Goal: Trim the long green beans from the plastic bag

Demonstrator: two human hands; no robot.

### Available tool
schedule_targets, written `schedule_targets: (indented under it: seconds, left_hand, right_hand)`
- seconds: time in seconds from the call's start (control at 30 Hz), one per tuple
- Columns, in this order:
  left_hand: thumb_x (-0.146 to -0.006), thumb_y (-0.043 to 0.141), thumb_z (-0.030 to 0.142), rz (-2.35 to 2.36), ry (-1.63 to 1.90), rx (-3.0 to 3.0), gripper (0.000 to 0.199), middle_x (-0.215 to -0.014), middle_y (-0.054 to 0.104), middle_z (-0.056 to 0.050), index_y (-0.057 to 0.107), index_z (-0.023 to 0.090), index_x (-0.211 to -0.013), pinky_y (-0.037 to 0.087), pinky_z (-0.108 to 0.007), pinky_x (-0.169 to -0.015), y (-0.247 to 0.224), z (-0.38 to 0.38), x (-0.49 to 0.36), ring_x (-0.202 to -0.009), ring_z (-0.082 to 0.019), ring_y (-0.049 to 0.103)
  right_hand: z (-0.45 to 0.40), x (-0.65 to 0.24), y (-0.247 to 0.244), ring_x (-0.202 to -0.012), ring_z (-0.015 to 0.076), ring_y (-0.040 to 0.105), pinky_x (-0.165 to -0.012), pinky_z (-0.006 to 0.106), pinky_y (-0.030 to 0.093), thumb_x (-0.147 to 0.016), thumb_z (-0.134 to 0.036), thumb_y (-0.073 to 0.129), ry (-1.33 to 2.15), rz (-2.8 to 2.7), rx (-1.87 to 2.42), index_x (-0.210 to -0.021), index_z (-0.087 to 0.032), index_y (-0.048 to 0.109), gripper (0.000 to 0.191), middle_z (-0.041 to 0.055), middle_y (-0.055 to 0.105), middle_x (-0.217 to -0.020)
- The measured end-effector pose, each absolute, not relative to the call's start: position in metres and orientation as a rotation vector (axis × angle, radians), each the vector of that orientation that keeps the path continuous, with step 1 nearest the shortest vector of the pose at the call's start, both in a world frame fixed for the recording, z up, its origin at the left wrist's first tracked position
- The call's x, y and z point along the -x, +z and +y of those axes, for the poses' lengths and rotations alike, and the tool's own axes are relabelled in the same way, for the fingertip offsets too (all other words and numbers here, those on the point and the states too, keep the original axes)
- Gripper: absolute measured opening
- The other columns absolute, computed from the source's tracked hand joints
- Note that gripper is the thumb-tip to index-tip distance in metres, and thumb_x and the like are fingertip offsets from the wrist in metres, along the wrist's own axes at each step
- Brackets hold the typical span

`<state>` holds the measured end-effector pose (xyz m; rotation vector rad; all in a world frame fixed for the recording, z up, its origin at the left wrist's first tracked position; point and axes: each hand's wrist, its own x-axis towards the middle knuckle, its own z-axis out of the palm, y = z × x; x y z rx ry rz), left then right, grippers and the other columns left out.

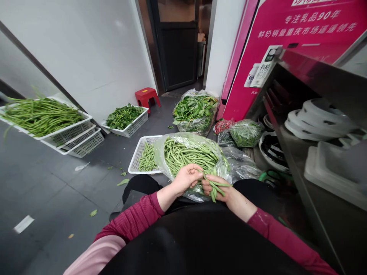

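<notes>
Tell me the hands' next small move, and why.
Probably have the left hand snap an end off one of the held beans: it is pinched close beside them, the right hand grips the bunch, and the basket beans look shorter than the bagged beans.

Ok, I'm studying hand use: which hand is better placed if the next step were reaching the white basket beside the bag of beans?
Probably the left hand: it is nearer the white basket, while the right hand is farther off and holds a bunch of green beans.
</notes>
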<state>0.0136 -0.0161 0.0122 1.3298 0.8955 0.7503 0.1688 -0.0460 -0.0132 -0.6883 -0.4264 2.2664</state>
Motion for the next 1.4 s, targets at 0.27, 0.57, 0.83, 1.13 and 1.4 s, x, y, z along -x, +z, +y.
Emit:
schedule_targets:
  seconds: [0.27, 0.57, 0.83, 1.13, 1.4]
  left_hand:
    - [-0.081, 0.039, 0.031, 1.219, 0.505, -2.465, 0.022, -0.074, 0.055, -0.006, 0.054, 0.015, -0.076, 0.042, -0.026, -0.065, -0.013, -0.009, 0.001, -0.072, -0.015, 0.053]
    - [-0.076, 0.042, 0.011, 1.434, 0.104, -2.662, 0.033, -0.105, 0.051, -0.01, 0.05, 0.016, -0.107, 0.037, -0.031, -0.084, -0.043, 0.074, -0.02, -0.099, -0.02, 0.045]
    - [-0.082, 0.039, 0.021, 1.368, 0.103, -2.721, 0.021, -0.094, 0.052, -0.009, 0.051, 0.016, -0.098, 0.041, -0.028, -0.073, -0.039, 0.074, -0.028, -0.083, -0.016, 0.052]
    - [-0.085, 0.034, 0.028, 0.964, 0.298, -3.085, 0.02, -0.079, 0.049, -0.005, 0.051, 0.018, -0.085, 0.04, -0.025, -0.058, -0.004, 0.009, -0.011, -0.073, -0.015, 0.049]
    - [-0.082, 0.037, 0.034, 1.308, 0.529, -2.149, 0.025, -0.07, 0.055, -0.001, 0.052, 0.015, -0.089, 0.041, -0.023, -0.055, 0.012, -0.006, -0.004, -0.058, -0.011, 0.053]
  right_hand:
    - [-0.057, -0.153, -0.01, -0.042, 0.008, 0.046, -0.045, 0.023, 0.038, -0.065, -0.031, 0.064, 2.083, -0.526, 0.981, -0.056, -0.014, 0.053, 0.022, -0.0029, 0.049, -0.046]
    - [-0.046, -0.181, -0.025, -0.059, 0.0143, 0.061, -0.062, 0.028, 0.049, -0.069, -0.015, 0.059, 1.945, -0.142, 1.036, -0.074, -0.015, 0.06, 0.005, 0.0024, 0.064, -0.064]
    - [-0.048, -0.197, -0.039, -0.051, 0.0104, 0.057, -0.062, 0.027, 0.049, -0.072, -0.013, 0.057, 1.958, -0.046, 0.958, -0.073, -0.015, 0.057, 0.002, -0.0015, 0.058, -0.055]
    - [-0.034, -0.164, -0.023, -0.046, 0.0118, 0.056, -0.051, 0.025, 0.047, -0.072, -0.027, 0.06, 2.19, -0.304, 0.939, -0.068, -0.012, 0.059, 0.015, 0.001, 0.059, -0.052]
    - [-0.04, -0.16, -0.008, -0.048, 0.0131, 0.057, -0.05, 0.026, 0.046, -0.063, -0.02, 0.067, 1.842, -0.558, 0.946, -0.075, -0.014, 0.062, 0.015, 0.0012, 0.063, -0.056]
